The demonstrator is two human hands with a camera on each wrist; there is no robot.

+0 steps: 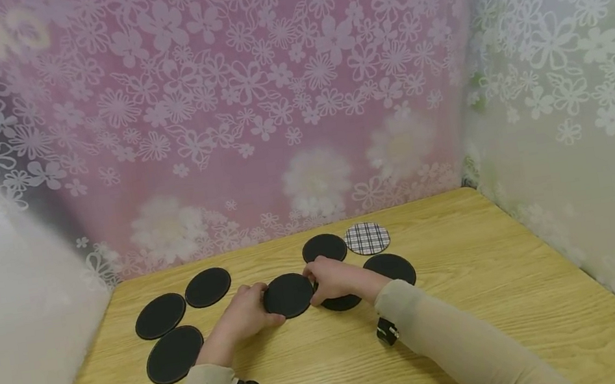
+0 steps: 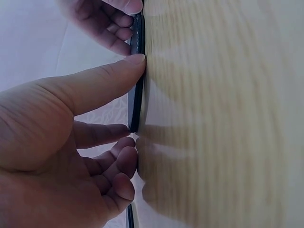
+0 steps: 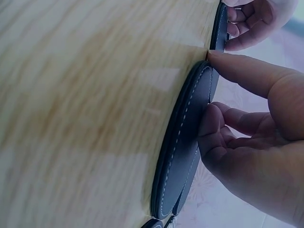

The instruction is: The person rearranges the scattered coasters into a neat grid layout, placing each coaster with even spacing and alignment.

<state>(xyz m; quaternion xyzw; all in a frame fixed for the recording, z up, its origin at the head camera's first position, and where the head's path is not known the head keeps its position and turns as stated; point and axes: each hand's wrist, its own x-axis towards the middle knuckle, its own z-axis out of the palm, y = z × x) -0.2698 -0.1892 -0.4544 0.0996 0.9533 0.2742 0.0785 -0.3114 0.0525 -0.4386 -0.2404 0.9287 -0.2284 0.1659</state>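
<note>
A round black coaster with a stitched rim lies in the middle of the table, between both hands. My left hand holds its left edge with thumb and index finger spread along the rim; in the left wrist view the thumb tip presses the coaster's edge. From the other side, my right hand grips the right edge by thumb and fingers. Under that hand sits another black coaster, partly hidden, its stitching plain in the right wrist view, where the right fingers overlap it.
At the left lie three black coasters, one nearest the table's side. Behind my right hand is a black coaster beside a plaid-faced one; another black coaster shows past the right wrist. Flowered curtains enclose the wooden table.
</note>
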